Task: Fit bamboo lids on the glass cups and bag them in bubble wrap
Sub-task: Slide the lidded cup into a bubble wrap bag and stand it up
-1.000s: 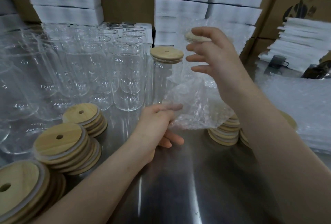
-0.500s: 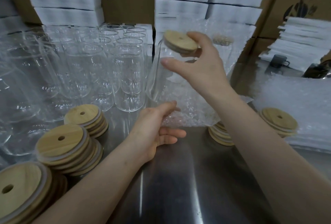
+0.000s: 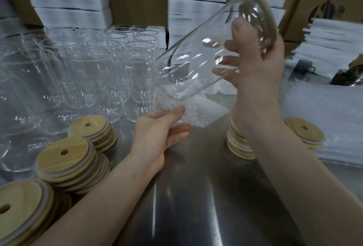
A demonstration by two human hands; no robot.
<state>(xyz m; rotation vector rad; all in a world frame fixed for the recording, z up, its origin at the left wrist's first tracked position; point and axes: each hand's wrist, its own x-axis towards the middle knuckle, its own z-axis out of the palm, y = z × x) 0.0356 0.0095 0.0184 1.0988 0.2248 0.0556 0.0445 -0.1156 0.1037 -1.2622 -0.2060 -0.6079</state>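
My right hand grips a lidded glass cup near its top. The cup is tilted, its bamboo lid up to the right and its base down to the left. The base points into the mouth of a bubble wrap bag. My left hand pinches the bag's near edge between thumb and fingers, just above the steel table.
Several open glass cups stand at the back left. Stacks of bamboo lids lie at the front left, under my right wrist and at the right. A pile of bubble wrap bags lies at right. Boxes line the back.
My right hand has lifted the lidded cup off the table and tipped it, base toward the bag. My left hand still holds the bag's edge.
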